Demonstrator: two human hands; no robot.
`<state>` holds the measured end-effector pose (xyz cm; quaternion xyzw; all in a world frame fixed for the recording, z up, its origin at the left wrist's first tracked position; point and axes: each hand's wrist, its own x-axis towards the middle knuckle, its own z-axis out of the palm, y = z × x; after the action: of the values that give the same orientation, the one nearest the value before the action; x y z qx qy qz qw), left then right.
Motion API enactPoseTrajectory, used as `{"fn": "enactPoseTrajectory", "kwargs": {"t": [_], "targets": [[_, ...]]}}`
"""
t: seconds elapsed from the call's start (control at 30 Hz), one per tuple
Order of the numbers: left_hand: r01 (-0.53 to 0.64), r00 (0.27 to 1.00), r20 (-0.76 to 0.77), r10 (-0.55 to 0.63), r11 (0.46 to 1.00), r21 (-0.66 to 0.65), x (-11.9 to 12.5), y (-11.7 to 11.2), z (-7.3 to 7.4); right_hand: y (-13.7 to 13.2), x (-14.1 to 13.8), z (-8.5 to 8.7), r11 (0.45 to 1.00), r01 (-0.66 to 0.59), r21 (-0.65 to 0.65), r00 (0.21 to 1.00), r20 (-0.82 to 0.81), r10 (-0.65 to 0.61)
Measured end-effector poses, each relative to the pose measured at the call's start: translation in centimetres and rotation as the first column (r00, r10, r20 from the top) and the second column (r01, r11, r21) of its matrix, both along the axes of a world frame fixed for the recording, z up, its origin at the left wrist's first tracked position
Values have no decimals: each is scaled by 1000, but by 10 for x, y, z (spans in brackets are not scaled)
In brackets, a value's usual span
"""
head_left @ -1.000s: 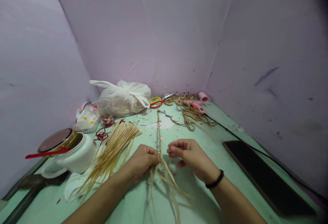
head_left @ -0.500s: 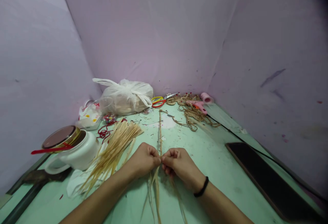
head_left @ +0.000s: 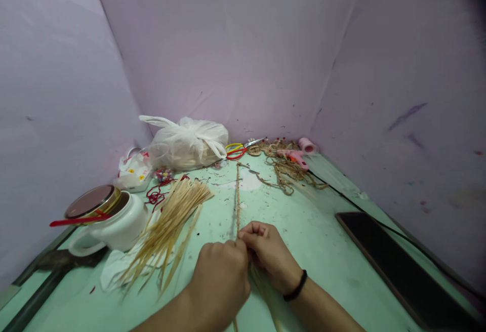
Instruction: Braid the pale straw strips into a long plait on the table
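Observation:
A thin braid of straw-coloured fibre (head_left: 238, 198) runs straight down the table's middle toward me. At its near end my right hand (head_left: 261, 248), with a black band at the wrist, pinches the braid between thumb and fingers. My left hand (head_left: 220, 279) is closed right beside it, its back turned up; its fingertips are hidden, and it seems to grip some of the loose strands. Unbraided strands (head_left: 266, 291) trail below the hands toward the near edge. Left of them, a bundle of dry raffia strips (head_left: 178, 210) lies fanned out, partly over white cloth or paper.
At left stand a white mug (head_left: 123, 225) with a lid and red stick on it, and a hammer (head_left: 41, 286). Behind are a tied plastic bag (head_left: 190, 144), scissors (head_left: 243, 149), twine (head_left: 288, 170) and a pink glue gun (head_left: 298, 158). A dark phone-like slab (head_left: 395, 266) lies right.
My left hand has moved down and turned its back upward, now covering strands that showed before. My right hand keeps its pinch at nearly the same place.

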<state>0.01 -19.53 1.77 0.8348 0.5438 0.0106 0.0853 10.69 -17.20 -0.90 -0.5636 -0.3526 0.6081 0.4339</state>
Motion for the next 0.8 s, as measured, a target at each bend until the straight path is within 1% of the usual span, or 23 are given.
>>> {"fn": "enactPoseTrajectory", "kwargs": {"t": [0.1, 0.17, 0.2, 0.23, 0.27, 0.3, 0.33, 0.37, 0.4, 0.43, 0.47, 0.5, 0.53, 0.57, 0.6, 0.63, 0.67, 0.73, 0.8], "targets": [[74, 995, -73, -74, 997, -3, 5, -7, -8, -1, -2, -1, 1000, 28, -10, 996, -87, -28], [114, 992, -58, -116, 993, -28, 4, -8, -8, -2, -1, 0, 1000, 21, -17, 993, -118, -23], [117, 993, -21, -117, 992, -39, 3, -7, -6, -2, -1, 1, 1000, 13, -18, 993, -116, -15], [93, 995, 38, -92, 995, -39, 0, -4, -2, -2, 0, 2, 1000, 3, -17, 994, -106, -5], [41, 992, 124, -38, 999, -29, -3, -1, 2, -2, 1, 2, 1000, -12, -16, 995, -95, 10], [-34, 972, 232, 40, 999, -33, -7, 4, 7, -2, 2, 3, 999, -32, -20, 996, -88, 30], [-145, 926, 346, 150, 989, -39, -10, 10, 12, -2, 4, 3, 998, -56, -25, 995, -86, 53], [-221, 852, 462, 247, 969, -111, -13, 16, 15, -2, 5, 3, 997, -79, -27, 993, -89, 76], [-227, 774, 526, 352, 930, -289, -15, 23, 16, -3, 6, 3, 995, -102, -26, 991, -91, 99], [-202, 698, 527, 485, 839, -506, -17, 28, 16, -3, 8, 3, 992, -125, -22, 988, -93, 122], [-106, 639, 529, 558, 745, -658, -17, 34, 14, -3, 8, 2, 989, -145, -10, 985, -95, 144], [-1, 585, 530, 614, 654, -757, -17, 38, 10, -3, 9, 2, 987, -164, 8, 982, -98, 164], [88, 538, 528, 657, 579, -810, -17, 41, 6, -3, 10, 1, 983, -181, 26, 978, -97, 182], [149, 495, 536, 684, 540, -828, -16, 43, 1, -2, 10, 0, 980, -195, 38, 976, -92, 197], [173, 460, 541, 704, 527, -832, -16, 44, -3, -1, 10, 0, 978, -202, 42, 976, -78, 205], [166, 436, 547, 714, 533, -829, -16, 45, -7, 0, 11, -1, 977, -208, 41, 976, -51, 210], [141, 430, 552, 715, 551, -823, -15, 46, -9, 1, 11, -1, 976, -214, 38, 977, -13, 214], [71, 458, 558, 692, 597, -799, -15, 47, -11, 3, 12, -3, 969, -240, 67, 967, 104, 232], [8, 503, 553, 664, 636, -772, -15, 47, -10, 4, 14, -5, 948, -281, 150, 935, 267, 235]]}}
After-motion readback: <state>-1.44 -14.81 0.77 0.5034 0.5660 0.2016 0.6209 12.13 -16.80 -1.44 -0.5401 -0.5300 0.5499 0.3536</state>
